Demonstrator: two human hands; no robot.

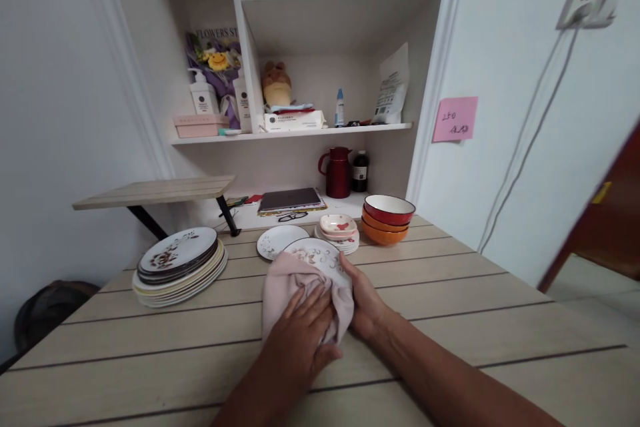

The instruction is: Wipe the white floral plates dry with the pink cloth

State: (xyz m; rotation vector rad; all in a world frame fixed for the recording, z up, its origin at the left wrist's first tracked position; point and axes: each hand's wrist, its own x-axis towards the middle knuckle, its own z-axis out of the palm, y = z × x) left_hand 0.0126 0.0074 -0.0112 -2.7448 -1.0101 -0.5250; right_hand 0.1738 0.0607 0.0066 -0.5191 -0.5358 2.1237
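Observation:
A white plate (pixel 310 252) with a dark rim and a floral pattern is held tilted above the table. My right hand (pixel 367 297) grips its right edge, thumb on the face and fingers behind. A pale pink cloth (pixel 280 280) covers the plate's lower part. My left hand (pixel 305 333) presses the bunched cloth against the plate, its fingers bent over the fabric. Just behind is another white plate (pixel 280 240), lying flat. Small dishes (pixel 338 225) are stacked on small plates to the right of it.
A tall stack of plates (pixel 177 257) stands at the left, near a small raised wooden shelf (pixel 155 190). Red and orange bowls (pixel 387 220) are piled at the back right. Behind are glasses (pixel 293 217), a laptop (pixel 290 199) and a red jug (pixel 339 173).

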